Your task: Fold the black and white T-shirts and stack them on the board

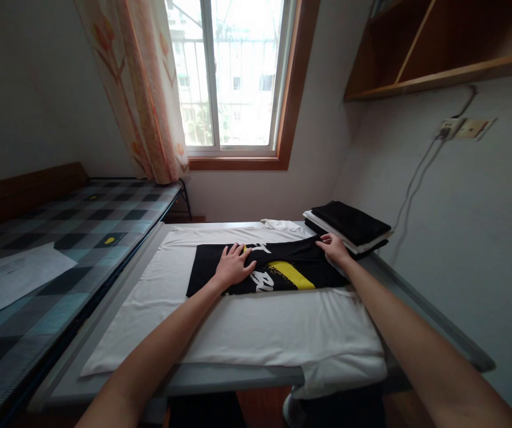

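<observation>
Mid-fold, we judge: black garment (283, 264) on white garment (265, 333), inside tabletop (238, 375)'s far edge; our left grip (234, 266) spread flat atop, right grip (337, 248) pinching black fabric; next calls for squaring edges

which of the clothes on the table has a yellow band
The black garment under the left hand, its edge pinched by the right hand. Its yellow band sets it apart: the white garment beneath it and the folded stack show no yellow.
</observation>
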Demonstrator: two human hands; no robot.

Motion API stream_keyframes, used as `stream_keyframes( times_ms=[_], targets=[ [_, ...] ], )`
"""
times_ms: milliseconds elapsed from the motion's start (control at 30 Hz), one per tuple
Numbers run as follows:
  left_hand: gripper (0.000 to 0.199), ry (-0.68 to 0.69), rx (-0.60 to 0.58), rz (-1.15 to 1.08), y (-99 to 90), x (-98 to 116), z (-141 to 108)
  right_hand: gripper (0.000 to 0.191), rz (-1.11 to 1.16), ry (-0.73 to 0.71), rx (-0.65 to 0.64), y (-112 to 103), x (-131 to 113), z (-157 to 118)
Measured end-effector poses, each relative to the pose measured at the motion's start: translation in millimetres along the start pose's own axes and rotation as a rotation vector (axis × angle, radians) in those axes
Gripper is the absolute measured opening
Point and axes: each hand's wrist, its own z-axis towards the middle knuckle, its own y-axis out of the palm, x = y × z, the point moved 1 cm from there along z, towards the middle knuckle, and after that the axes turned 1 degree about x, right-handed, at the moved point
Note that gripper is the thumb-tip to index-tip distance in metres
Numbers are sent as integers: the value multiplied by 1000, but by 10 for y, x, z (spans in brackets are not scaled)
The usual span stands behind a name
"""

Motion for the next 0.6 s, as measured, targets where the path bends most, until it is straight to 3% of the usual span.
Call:
stream_keyframes(
  times_ms=[133,200,367,500,600],
  targets=[
    [60,-1,2,-8,-1,3,-2,27,56,156,-246,-52,-58,-108],
    [60,0,6,-15,-3,3,-4,28,-32,129,-344,-68,-105,-150],
    [60,3,15,-33,-7,0,-8,29,-415,-102,-244,-41,-180,-270],
    [60,6,14,-31,-10,6,-10,37,-610,-141,-261,-53,-216,-323],
    [60,16,15,-32,-16,16,-12,33,-713,-165,-294,-122,-454,-233]
  ],
)
